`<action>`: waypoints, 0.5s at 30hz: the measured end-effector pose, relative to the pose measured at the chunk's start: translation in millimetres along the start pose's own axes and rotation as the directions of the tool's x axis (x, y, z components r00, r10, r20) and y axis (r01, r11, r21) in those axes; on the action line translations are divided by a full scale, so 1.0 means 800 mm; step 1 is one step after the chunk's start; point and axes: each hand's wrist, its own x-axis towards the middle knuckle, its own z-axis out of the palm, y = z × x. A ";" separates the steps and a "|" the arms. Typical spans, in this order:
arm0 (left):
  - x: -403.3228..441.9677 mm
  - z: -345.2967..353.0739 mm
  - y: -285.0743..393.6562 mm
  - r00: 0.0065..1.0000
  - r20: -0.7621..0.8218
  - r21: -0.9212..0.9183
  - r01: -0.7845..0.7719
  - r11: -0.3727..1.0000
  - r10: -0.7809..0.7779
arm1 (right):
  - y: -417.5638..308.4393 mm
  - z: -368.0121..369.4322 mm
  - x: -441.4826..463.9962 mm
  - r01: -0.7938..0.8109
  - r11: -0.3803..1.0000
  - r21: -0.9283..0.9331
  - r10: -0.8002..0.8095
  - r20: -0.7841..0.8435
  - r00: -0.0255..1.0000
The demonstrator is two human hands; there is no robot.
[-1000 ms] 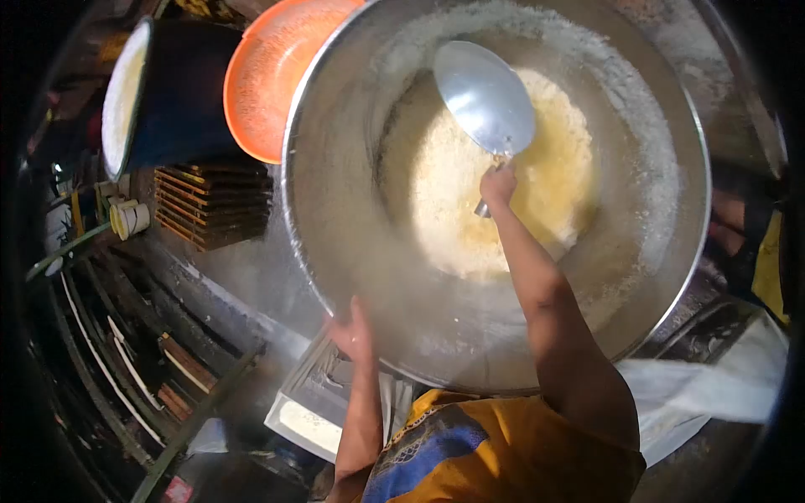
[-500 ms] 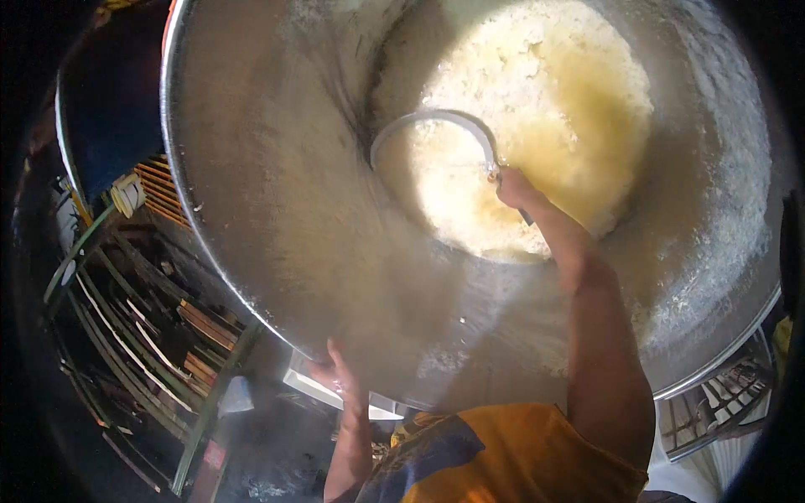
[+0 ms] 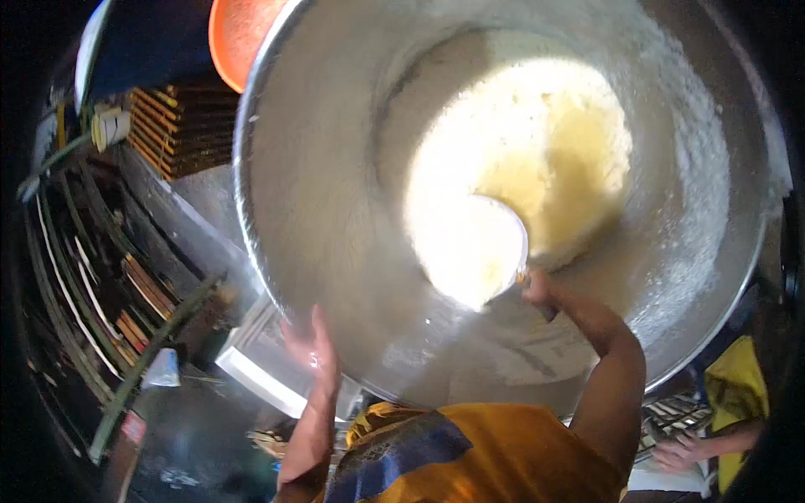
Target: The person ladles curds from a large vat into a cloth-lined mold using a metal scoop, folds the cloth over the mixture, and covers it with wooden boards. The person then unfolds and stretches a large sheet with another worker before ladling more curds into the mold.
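A large metal vat (image 3: 310, 168) fills the middle of the view, with pale, curd-like mash and yellowish liquid (image 3: 579, 159) in its bottom. My right hand (image 3: 541, 289) is closed around the short handle of a wide, round dipper (image 3: 521, 235). The dipper is low in the vat over the mash; glare on the bright white stuff hides how full it is. At the vat's near-left rim is my left hand (image 3: 314, 348), thumb and fingers apart, holding nothing. Whether it touches the rim I cannot tell.
An orange basin (image 3: 239, 42) stands beyond the vat's left rim, near stacked wooden slats (image 3: 180, 130). Bamboo poles (image 3: 126, 394) lie at left. A white box (image 3: 264, 386) sits below my left hand. Another person's hand (image 3: 683, 453) and yellow clothing (image 3: 738, 381) show at lower right.
My right hand has drawn the dipper down and nearer to me across the vat. The view has shifted, bringing the orange basin and another person's hand into sight.
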 end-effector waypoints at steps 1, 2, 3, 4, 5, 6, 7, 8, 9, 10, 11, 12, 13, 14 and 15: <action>0.001 -0.001 -0.001 1.000 0.009 -0.058 -0.006 0.998 0.006 | 0.009 0.007 -0.015 -0.124 0.992 -0.026 0.125 0.038 0.991; 0.002 0.001 0.000 1.000 0.017 -0.116 -0.008 0.993 0.010 | 0.019 0.013 -0.031 -0.243 0.968 -0.062 0.248 0.075 0.966; 0.002 -0.003 0.002 1.000 0.023 -0.176 -0.012 0.984 0.016 | 0.023 0.018 -0.052 -0.380 0.920 -0.093 0.389 0.101 0.916; 0.003 -0.009 0.004 0.997 0.049 -0.098 0.068 0.993 -0.063 | 0.013 0.019 -0.081 -0.389 0.920 -0.048 0.392 0.066 0.918; 0.003 -0.010 0.005 0.998 0.052 -0.131 0.050 0.990 -0.043 | 0.001 0.021 -0.109 -0.394 0.919 -0.003 0.394 0.030 0.919; 0.003 -0.012 0.006 0.998 0.053 -0.165 0.031 0.986 -0.023 | -0.002 0.022 -0.134 -0.415 0.907 0.077 0.409 0.084 0.909; 0.003 -0.016 0.005 0.999 0.051 -0.201 0.014 0.980 -0.004 | -0.008 0.019 -0.155 -0.437 0.886 0.153 0.420 0.135 0.898; 0.004 -0.018 0.002 0.999 0.044 -0.184 -0.015 0.983 0.023 | -0.040 0.014 -0.179 -0.470 0.862 0.192 0.464 0.077 0.882; 0.004 -0.020 -0.005 0.998 0.036 -0.172 -0.042 0.984 0.049 | -0.103 0.015 -0.216 -0.494 0.838 0.233 0.505 0.013 0.863; 0.004 -0.021 -0.014 0.997 0.025 -0.159 -0.070 0.985 0.074 | -0.178 0.014 -0.258 -0.286 0.953 0.099 0.297 -0.131 0.946; 0.005 -0.018 -0.021 0.997 -0.006 -0.190 -0.074 0.979 0.074 | -0.173 0.011 -0.268 -0.347 0.900 0.264 0.364 -0.015 0.931; 0.005 -0.016 -0.029 0.997 -0.036 -0.221 -0.078 0.972 0.072 | -0.194 0.010 -0.289 -0.328 0.928 0.174 0.343 -0.058 0.938; 0.008 -0.017 -0.037 0.995 -0.069 -0.252 -0.086 0.964 0.071 | -0.226 0.014 -0.307 -0.307 0.948 0.081 0.315 -0.101 0.944; 0.010 -0.020 -0.042 0.997 0.056 -0.421 0.072 0.904 -0.053 | -0.261 0.016 -0.325 -0.301 0.952 0.051 0.305 -0.135 0.943; 0.012 -0.025 -0.048 0.987 0.115 -0.504 0.153 0.850 -0.110 | -0.304 0.022 -0.342 -0.291 0.957 0.019 0.289 -0.169 0.942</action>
